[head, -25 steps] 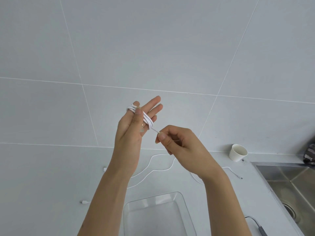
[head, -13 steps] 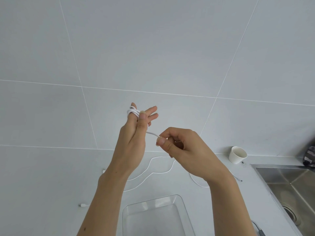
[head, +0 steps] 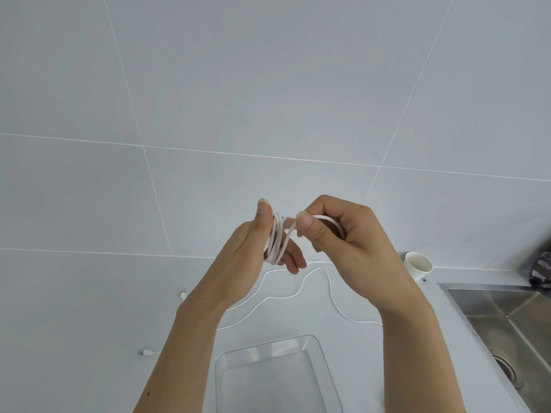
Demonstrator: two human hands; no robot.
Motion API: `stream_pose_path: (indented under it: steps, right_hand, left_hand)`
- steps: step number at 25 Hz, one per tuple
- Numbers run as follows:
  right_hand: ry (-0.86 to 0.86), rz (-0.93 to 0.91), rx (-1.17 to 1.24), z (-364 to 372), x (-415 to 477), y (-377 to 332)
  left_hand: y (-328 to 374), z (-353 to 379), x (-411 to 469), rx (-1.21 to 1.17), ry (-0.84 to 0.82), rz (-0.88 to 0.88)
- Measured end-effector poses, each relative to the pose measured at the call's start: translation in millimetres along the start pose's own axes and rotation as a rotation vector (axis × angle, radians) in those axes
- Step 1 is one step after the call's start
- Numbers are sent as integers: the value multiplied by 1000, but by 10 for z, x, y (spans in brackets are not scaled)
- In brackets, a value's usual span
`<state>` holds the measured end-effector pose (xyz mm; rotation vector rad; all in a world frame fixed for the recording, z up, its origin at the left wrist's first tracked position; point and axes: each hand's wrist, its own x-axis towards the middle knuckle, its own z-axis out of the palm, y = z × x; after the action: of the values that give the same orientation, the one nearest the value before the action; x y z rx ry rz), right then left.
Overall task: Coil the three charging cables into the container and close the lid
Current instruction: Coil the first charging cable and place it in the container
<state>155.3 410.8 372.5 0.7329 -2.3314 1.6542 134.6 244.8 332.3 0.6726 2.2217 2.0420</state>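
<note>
Our left hand (head: 253,247) clamps the thin white charging cable (head: 275,237) coiled round its fingers; the grip of our right hand (head: 343,234) pinches its loose end above the clear rectangular plastic container (head: 316,342).

Open container (head: 268,383) unobstructed below, loose cables (head: 283,297) behind it, cup (head: 417,265) far right

Clear glossy plastic container (head: 323,362), brushed-metal sink (head: 507,317)

No readable text, label, brand, number or sign shows on anything in view.
</note>
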Motion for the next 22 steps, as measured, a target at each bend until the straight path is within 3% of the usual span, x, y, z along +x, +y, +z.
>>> stream_pose_path:
  steps: [4,9,17,22]
  right_hand:
    - [47,-16,143,-2,10,1]
    - [120,-41,100,-48,1,25]
    - [87,-25,295,9,-4,123]
    - [93,35,292,86,5,160]
  left_hand:
    - [28,22,-35,-79,-163,-34]
    - [36,65,-68,-204,-348,7]
    - [35,93,-106,-403,-370,97]
    - [25,74,-103,-481,-344,69]
